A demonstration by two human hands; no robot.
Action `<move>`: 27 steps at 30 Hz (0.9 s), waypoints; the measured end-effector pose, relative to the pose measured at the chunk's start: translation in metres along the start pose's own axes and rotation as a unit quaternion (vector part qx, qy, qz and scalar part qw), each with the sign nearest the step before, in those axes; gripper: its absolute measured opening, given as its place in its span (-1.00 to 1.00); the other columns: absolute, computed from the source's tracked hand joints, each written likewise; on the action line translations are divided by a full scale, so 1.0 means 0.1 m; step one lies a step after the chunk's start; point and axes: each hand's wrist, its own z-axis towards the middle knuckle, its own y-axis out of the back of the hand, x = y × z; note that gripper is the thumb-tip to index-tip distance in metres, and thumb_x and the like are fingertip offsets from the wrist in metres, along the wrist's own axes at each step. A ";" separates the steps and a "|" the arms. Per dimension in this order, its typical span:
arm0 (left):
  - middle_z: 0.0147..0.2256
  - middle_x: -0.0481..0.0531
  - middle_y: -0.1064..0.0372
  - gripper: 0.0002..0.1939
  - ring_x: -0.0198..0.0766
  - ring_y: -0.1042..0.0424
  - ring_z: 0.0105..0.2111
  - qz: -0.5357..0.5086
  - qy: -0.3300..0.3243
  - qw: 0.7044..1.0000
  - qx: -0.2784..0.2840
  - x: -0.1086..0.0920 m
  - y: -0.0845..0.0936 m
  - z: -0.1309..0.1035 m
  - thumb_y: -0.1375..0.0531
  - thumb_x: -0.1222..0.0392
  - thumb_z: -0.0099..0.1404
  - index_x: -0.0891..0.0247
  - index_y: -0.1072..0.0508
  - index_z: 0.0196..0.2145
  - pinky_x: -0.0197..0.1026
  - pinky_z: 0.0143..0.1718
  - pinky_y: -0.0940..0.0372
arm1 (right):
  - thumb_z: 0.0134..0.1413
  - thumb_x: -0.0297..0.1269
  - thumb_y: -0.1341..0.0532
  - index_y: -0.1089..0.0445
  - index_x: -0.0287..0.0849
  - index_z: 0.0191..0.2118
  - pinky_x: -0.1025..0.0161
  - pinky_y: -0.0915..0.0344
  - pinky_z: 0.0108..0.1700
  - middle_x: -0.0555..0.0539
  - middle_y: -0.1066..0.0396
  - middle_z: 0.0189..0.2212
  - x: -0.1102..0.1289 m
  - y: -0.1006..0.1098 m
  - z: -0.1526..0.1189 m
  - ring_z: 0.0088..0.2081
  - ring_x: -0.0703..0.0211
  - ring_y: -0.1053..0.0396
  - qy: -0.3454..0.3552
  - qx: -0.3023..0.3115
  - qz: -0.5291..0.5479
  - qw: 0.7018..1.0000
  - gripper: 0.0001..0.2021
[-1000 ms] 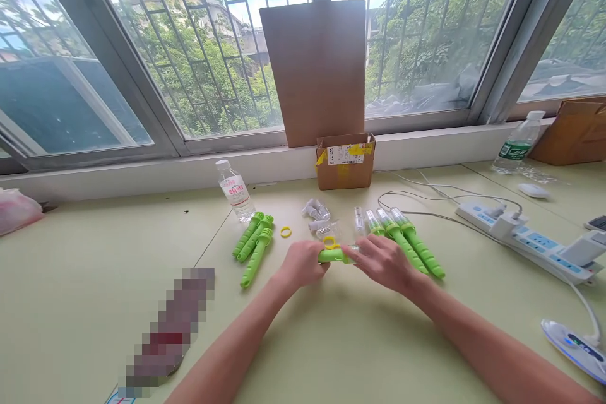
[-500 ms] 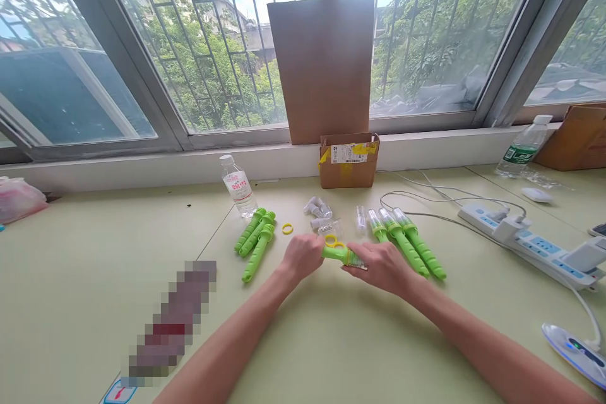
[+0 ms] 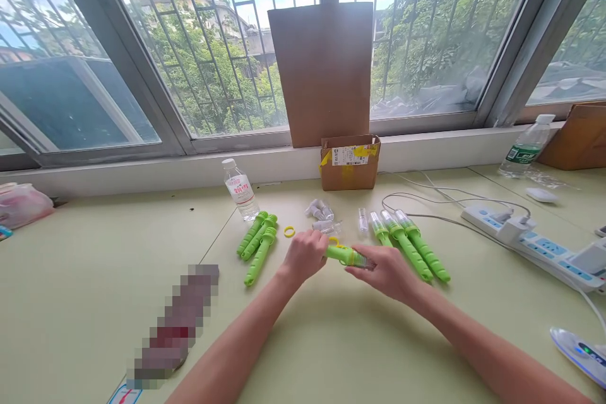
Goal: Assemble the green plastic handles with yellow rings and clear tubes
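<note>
My left hand point(image 3: 305, 256) is wrapped around the handle end of a green plastic tube point(image 3: 339, 255), held almost level above the table. My right hand point(image 3: 384, 270) closes around the tube's other end, where a clear cap point(image 3: 365, 261) covers the threaded part; a yellow ring sits at its base. Just behind, a yellow ring point(image 3: 334, 241) is partly hidden. To the left lie several green tubes point(image 3: 259, 257) without clear caps and a loose yellow ring point(image 3: 289, 231). On the right are three green tubes point(image 3: 411, 246) with clear caps.
Loose clear caps point(image 3: 326, 226) lie behind my hands, and one cap point(image 3: 363, 221) stands apart. Farther back are a water bottle point(image 3: 240, 190) and a small cardboard box point(image 3: 350, 173). Cables run to a power strip point(image 3: 534, 243) at right. A blurred dark object point(image 3: 177, 328) lies left.
My right hand's fingers have shifted on the clear cap, and more of the cap shows. Both hands still hold the tube. The view has shifted slightly.
</note>
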 end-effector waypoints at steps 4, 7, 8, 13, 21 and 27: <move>-0.53 0.01 -0.38 -0.90 -0.27 -0.34 -0.55 -0.100 0.028 0.991 0.082 0.04 0.01 -0.04 -0.12 0.28 0.10 0.26 -0.36 -0.55 -0.26 -0.56 0.02 | 0.24 -0.23 -0.14 -0.43 -0.11 -0.08 0.30 -0.03 -0.46 -0.03 -0.37 -0.52 -0.08 -0.03 0.02 -0.49 0.24 -0.26 0.165 -0.089 -0.232 0.954 -0.79; -0.60 -0.03 -0.35 -0.87 -0.31 -0.31 -0.60 -0.120 0.024 0.985 0.122 0.06 0.00 -0.07 -0.12 0.25 0.08 0.25 -0.36 -0.60 -0.28 -0.59 0.04 | 0.26 -0.29 -0.11 -0.41 -0.10 -0.05 0.28 -0.02 -0.45 -0.02 -0.36 -0.53 -0.12 -0.02 0.04 -0.49 0.24 -0.25 0.226 -0.098 -0.298 0.922 -0.79; -0.60 -0.03 -0.36 -0.86 -0.31 -0.31 -0.60 -0.115 0.024 0.985 0.124 0.06 -0.01 -0.07 -0.12 0.25 0.08 0.24 -0.37 -0.60 -0.28 -0.59 0.03 | 0.27 -0.26 -0.11 -0.41 -0.13 -0.05 0.27 -0.01 -0.45 -0.02 -0.36 -0.54 -0.13 -0.02 0.04 -0.50 0.23 -0.25 0.232 -0.098 -0.304 0.919 -0.79; -0.57 0.04 -0.39 -0.88 -0.23 -0.36 -0.57 -0.079 0.026 0.992 0.100 0.08 -0.10 -0.03 -0.09 0.27 0.11 0.26 -0.40 -0.52 -0.26 -0.55 -0.04 | 0.24 -0.06 -0.10 -0.42 -0.27 -0.20 0.25 0.05 -0.50 -0.04 -0.36 -0.60 -0.14 -0.11 0.02 -0.56 0.22 -0.27 0.194 -0.082 -0.278 0.937 -0.65; -0.51 0.10 -0.38 -0.87 -0.19 -0.42 -0.47 -0.031 -0.006 0.998 0.049 0.12 -0.14 -0.01 -0.07 0.43 0.05 0.31 -0.38 -0.45 -0.25 -0.48 -0.14 | 0.17 0.00 -0.11 -0.37 -0.16 -0.38 0.32 0.09 -0.55 0.07 -0.22 -0.66 0.09 -0.01 0.02 -0.62 0.31 -0.10 -0.028 0.028 -0.025 0.999 -0.67; -0.52 0.09 -0.35 -0.79 -0.22 -0.38 -0.47 -0.003 -0.029 1.000 0.005 0.10 -0.10 -0.03 0.00 0.41 0.22 0.29 -0.37 -0.47 -0.24 -0.48 -0.07 | 0.19 0.08 -0.03 -0.28 -0.16 -0.47 0.35 0.10 -0.60 0.13 -0.02 -0.67 0.10 0.13 0.06 -0.62 0.35 0.05 -0.143 0.199 0.246 0.938 -0.59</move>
